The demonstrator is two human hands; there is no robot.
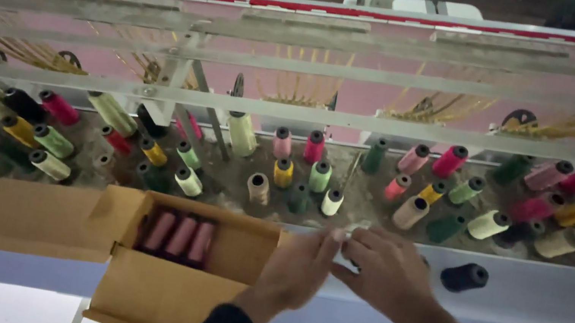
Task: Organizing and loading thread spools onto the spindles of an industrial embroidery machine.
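Cardboard box [177, 275], plain brown, flaps open, sits on the grey bench ledge [548, 310] near left. Inside it: three pink thread spools [181, 237] lying side by side, ends in shadow.

Left hand [297, 271] and right hand [385, 273] meet just right of the box, fingertips pinched together on something small and pale [347, 234]. Too small and mostly covered, can't tell what it is. Both in a closed pinch grip. Dark sleeves, cut off at the near edge.

Far side: trough of many thread cones [286, 173], tilted, in green, yellow, pink, cream, black tips. Dirt-looking floor between them. One dark navy spool [465, 276] lies on the ledge right of the hands; another dark shape at the far right edge is cut off.

Grey metal rails [302, 71] cross above, with yellowish threads behind, blurred.
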